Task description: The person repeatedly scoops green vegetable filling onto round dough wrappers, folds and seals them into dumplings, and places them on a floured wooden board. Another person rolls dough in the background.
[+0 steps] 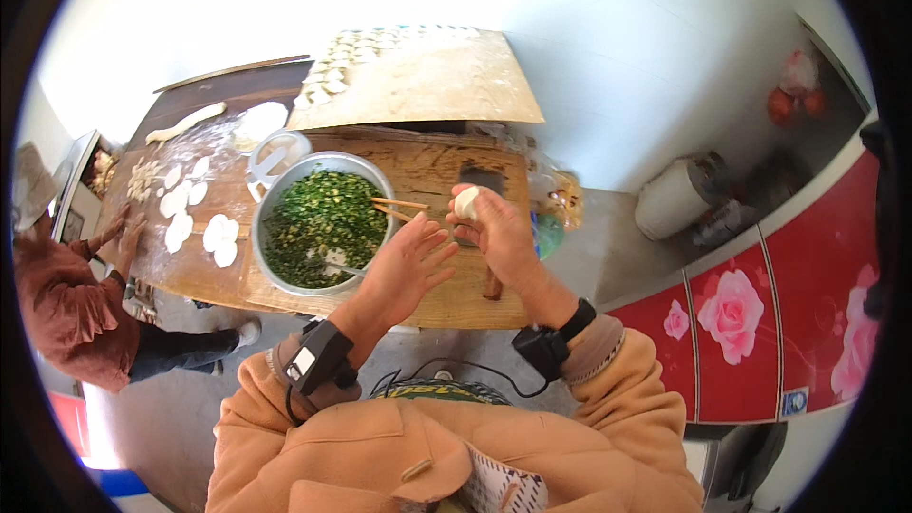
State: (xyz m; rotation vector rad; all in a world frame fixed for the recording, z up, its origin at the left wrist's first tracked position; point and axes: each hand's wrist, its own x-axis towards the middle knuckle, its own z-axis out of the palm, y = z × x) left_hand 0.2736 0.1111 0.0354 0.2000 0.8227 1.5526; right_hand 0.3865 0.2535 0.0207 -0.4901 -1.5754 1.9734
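My right hand (501, 237) holds a small white dumpling (467, 201) between thumb and fingers, above the near right part of the wooden table. My left hand (404, 271) is open beside it, fingers stretched out and nothing in them. Just left of that hand stands a large metal bowl (263, 245) of chopped green filling (323, 214). A pair of chopsticks (404, 202) leans over the bowl's right rim, and a spoon (344, 269) rests in the filling. Several finished dumplings (332, 76) sit in rows on the floured board (446, 81) at the back.
On the left, several round wrappers (177, 199), small dough pieces (142, 179) and a dough roll (187, 123) lie on the table (233, 275). A co-worker (76, 304) has hands there. Red flowered cabinets (731, 323) and a white bin (674, 198) stand at right.
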